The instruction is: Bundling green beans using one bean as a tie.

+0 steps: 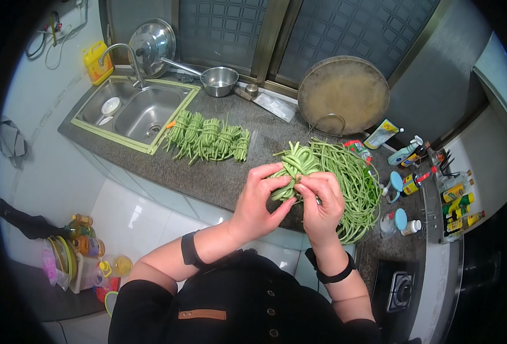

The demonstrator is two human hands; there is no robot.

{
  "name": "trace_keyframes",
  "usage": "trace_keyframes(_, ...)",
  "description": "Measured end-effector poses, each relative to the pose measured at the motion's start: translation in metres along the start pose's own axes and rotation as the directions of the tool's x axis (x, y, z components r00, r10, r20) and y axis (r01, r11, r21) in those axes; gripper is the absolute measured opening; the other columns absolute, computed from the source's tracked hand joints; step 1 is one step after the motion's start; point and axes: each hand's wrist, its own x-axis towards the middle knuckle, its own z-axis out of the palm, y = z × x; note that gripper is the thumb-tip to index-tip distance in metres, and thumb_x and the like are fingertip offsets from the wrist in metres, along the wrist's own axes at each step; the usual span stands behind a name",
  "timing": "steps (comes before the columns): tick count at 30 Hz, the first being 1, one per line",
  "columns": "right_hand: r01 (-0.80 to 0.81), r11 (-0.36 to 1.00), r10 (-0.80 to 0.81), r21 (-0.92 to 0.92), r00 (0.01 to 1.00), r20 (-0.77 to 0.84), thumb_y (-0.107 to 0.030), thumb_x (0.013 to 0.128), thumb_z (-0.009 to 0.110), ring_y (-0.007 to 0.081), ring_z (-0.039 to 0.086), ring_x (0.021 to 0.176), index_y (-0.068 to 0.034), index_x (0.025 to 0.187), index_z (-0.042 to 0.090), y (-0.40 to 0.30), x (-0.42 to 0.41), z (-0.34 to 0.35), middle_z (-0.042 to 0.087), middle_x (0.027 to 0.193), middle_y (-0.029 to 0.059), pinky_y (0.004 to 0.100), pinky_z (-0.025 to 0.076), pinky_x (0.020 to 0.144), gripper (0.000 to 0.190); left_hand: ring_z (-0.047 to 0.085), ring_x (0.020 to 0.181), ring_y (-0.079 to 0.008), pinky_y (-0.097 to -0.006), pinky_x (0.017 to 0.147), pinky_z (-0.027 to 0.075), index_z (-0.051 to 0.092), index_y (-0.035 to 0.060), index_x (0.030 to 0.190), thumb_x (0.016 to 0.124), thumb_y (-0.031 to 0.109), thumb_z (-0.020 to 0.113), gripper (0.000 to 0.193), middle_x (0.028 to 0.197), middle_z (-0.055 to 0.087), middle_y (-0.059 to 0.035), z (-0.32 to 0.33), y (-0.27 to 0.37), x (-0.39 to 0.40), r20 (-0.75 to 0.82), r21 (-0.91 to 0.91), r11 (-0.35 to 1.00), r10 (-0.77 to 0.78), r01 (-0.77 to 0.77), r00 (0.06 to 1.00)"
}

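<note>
Between my two hands is a bundle of green long beans [298, 161], folded over and wound around its middle. My left hand [262, 195] grips the bundle's left side with thumb and fingers. With thumb and forefinger, my right hand [322, 198] pinches a bean end at the bundle's near side. A large heap of loose long beans [352, 193] lies on the counter just right of my right hand. Several tied bean bundles [210, 136] lie side by side on the counter to the left, near the sink, with a small orange piece [171, 124] at their left end.
A double steel sink [143, 109] with a faucet [137, 64] is at the left. Along the back are a saucepan [220, 81], a cleaver [275, 106] and a large round pan or lid [343, 94]. Bottles [410, 185] and jars stand at the right, near a gas burner [400, 291].
</note>
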Motion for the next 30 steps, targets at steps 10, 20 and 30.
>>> trace_keyframes(10, 0.072, 0.997, -0.072, 0.008, 0.997, 0.040, 0.005, 0.072, 0.069, 0.0160, 0.055, 0.071, -0.005, 0.089, 0.066, -0.007, 0.014, -0.002, 0.055, 0.082, 0.0061, 0.0252, 0.046, 0.059, 0.020, 0.050, 0.105, -0.0320, -0.0377, 0.086, 0.045, 0.049, 0.0061, 0.105, 0.063, -0.001, 0.075, 0.050, 0.114, 0.047, -0.0141, -0.005, -0.004, 0.009, -0.038, 0.040, 0.993, 0.116, -0.115, 0.992)
trace_keyframes(20, -0.072, 0.984, 0.060, 0.164, 0.995, 0.076, 0.005, 0.072, 0.068, 0.0128, 0.057, 0.073, -0.001, 0.083, 0.063, -0.022, 0.038, 0.000, 0.054, 0.085, 0.0071, 0.0225, 0.051, 0.062, 0.014, 0.051, 0.102, -0.0306, -0.0377, 0.084, 0.047, 0.047, 0.0076, 0.112, 0.059, -0.005, 0.076, 0.062, 0.112, 0.047, -0.0128, -0.013, -0.006, 0.029, -0.076, 0.085, 0.968, 0.244, -0.238, 0.967)
trace_keyframes(30, -0.222, 0.954, 0.191, 0.199, 0.968, 0.163, 0.005, 0.073, 0.069, 0.0126, 0.062, 0.076, 0.002, 0.087, 0.062, -0.034, 0.069, 0.002, 0.060, 0.085, 0.0074, 0.0230, 0.052, 0.067, 0.015, 0.052, 0.097, -0.0299, -0.0356, 0.076, 0.051, 0.059, 0.0127, 0.102, 0.065, 0.002, 0.066, 0.039, 0.113, 0.052, -0.0053, -0.045, -0.018, 0.062, 0.049, 0.280, 0.820, 0.506, -0.498, 0.861)
